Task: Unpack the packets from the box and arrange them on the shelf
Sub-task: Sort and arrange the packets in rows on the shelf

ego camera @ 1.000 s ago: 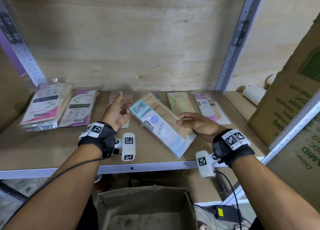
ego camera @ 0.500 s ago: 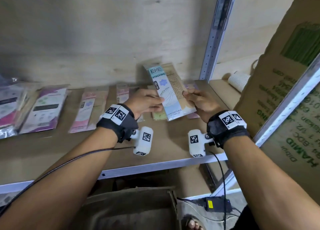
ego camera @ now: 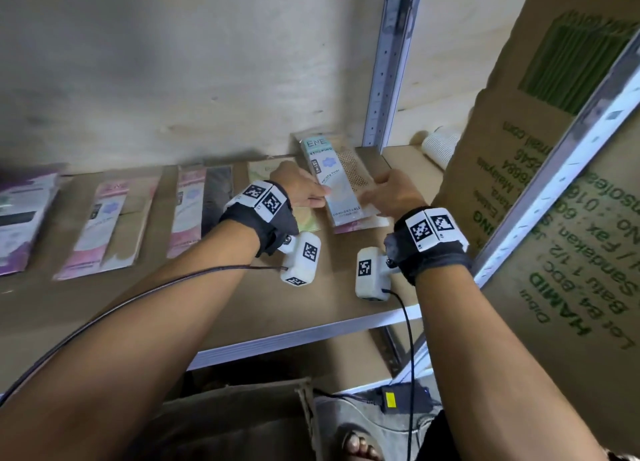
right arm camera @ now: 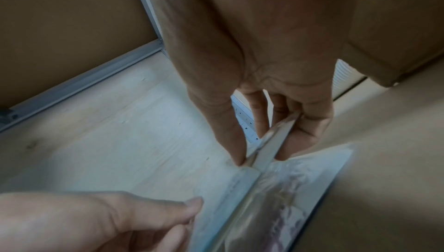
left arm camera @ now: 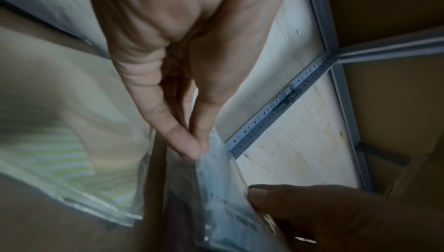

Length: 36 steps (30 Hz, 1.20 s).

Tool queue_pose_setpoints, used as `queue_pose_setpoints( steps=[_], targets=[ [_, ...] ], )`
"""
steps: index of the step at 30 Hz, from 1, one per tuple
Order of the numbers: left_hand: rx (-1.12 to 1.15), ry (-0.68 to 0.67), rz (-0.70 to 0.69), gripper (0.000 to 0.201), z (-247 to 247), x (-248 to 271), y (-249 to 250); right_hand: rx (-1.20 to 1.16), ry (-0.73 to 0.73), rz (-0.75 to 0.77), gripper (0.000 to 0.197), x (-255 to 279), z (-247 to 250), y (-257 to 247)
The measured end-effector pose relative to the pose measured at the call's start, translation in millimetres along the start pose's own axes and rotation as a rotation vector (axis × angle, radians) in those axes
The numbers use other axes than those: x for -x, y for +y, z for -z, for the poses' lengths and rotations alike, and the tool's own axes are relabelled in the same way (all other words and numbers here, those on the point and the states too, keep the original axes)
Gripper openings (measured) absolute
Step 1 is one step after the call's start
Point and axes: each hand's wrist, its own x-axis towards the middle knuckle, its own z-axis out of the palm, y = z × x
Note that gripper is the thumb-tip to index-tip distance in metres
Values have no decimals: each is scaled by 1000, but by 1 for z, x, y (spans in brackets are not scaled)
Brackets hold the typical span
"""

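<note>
Both hands lower a blue stocking packet onto the shelf

At 1 o'clock, left hand and right hand pinch the packet by its side edges over a pink packet; uneven release could slide the slick wrapper askew.

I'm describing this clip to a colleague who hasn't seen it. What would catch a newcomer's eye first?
First, the two hands meeting at the back right of the shelf: the left hand and right hand each pinch a side of a blue stocking packet, over another packet. Next, the row of pink packets lying flat to the left. Then the big cardboard box with green print at the right.
</note>
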Motion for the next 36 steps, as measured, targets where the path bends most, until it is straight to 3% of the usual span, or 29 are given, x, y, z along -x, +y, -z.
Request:
queue_pose_setpoints(
  steps=[3,6,17,24,31,36],
  targets=[
    [-100,16,40,30,-4,-7,5,55,8,-27,22,-1,-2,3],
    [-150,6,54,9,-7,-8,8,113,28,-80,36,3,-4,1],
    [-271,42,5,23,-17,-21,2,212,86,-139,46,4,-5,-2],
    [-437,124,-70,49,-17,-20,0,210,92,-156,49,4,-7,-3],
    [-454,78,-53,41,-17,-18,4,200,90,-171,46,5,-7,-4],
    [-471,145,-95,39,-2,-11,22,238,174,-151,52,8,-5,-9]
  ],
)
